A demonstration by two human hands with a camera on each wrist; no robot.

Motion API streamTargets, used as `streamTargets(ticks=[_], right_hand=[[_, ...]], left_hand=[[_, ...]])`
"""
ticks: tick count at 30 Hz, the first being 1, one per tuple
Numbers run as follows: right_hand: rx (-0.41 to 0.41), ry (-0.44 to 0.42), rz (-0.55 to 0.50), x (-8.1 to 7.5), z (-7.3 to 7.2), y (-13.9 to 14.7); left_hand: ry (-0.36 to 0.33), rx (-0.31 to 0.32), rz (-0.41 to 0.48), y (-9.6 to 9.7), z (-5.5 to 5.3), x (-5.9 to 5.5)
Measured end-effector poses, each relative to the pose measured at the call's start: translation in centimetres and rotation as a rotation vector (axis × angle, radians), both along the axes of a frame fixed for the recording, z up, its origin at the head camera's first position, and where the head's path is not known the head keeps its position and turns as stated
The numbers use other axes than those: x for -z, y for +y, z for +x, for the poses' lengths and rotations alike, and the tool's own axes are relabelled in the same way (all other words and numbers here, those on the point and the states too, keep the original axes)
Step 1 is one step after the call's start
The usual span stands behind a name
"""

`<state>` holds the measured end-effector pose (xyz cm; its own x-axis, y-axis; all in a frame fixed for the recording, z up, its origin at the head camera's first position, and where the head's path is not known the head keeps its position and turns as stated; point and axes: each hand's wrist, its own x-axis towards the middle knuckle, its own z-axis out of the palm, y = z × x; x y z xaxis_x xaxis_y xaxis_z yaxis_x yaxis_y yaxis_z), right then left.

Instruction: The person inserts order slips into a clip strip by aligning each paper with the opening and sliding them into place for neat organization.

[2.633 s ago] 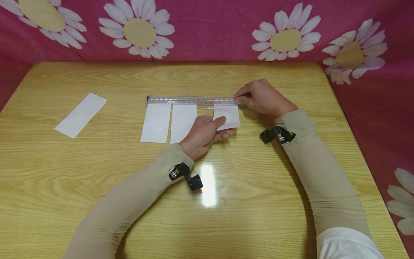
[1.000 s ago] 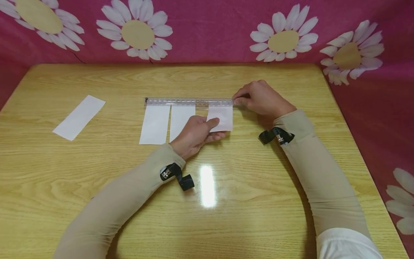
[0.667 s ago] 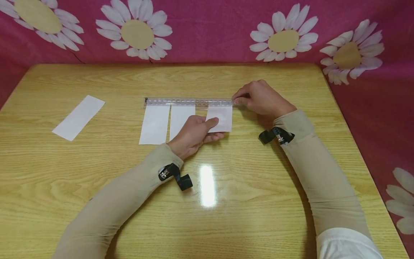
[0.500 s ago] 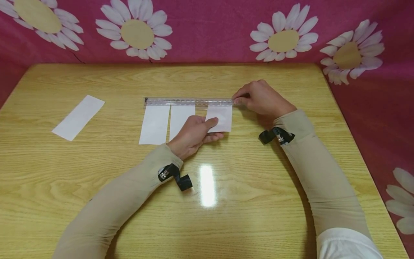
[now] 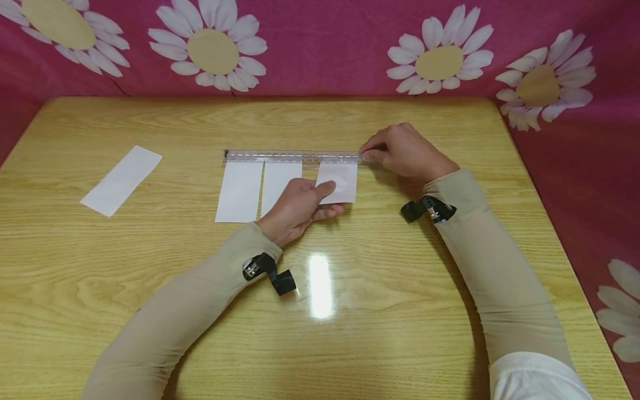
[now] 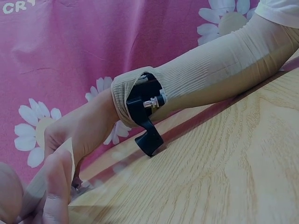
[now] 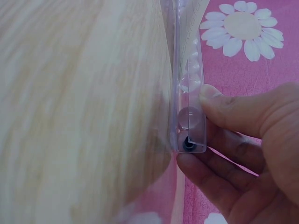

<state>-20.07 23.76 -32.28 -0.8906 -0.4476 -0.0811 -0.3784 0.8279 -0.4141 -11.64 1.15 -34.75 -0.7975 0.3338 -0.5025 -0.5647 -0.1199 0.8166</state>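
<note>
A clear plastic ticket rail [image 5: 287, 156] with round balls inside spans the upper middle of the table. Two white paper slips [image 5: 239, 191] extend from its near edge side by side. My left hand [image 5: 297, 205] pinches a third slip [image 5: 345, 183], thumb on top and fingers beneath, with its far edge at the rail's right part. The rail's right end is pinched by my right hand [image 5: 407, 153]. In the right wrist view, thumb and fingers grip the rail [image 7: 190, 107] near a dark pin at its end. My left hand partly hides the second slip.
Another white paper slip [image 5: 121, 181] lies slanted at the left of the wooden table [image 5: 390, 311]. A pink flowered cloth [image 5: 325, 50] borders the table at the back and right. Black straps [image 5: 285, 282] hang from both wrists.
My left hand has moved left along the rail, and the slip it pinches has shifted left with it. The right hand keeps its grip on the rail's end.
</note>
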Motion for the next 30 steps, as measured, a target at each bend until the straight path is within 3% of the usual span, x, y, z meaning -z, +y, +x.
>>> streamTargets(ticks=[9,30], right_hand=[[-0.028,0.035,-0.017,0.13,0.03,-0.01],[0.001,0.006,0.002,-0.12,0.08,-0.06]], left_hand=[[0.003,-0.004,0.007,-0.12,0.04,-0.06],[0.009,-0.009,-0.003,-0.39,0.07,-0.06]])
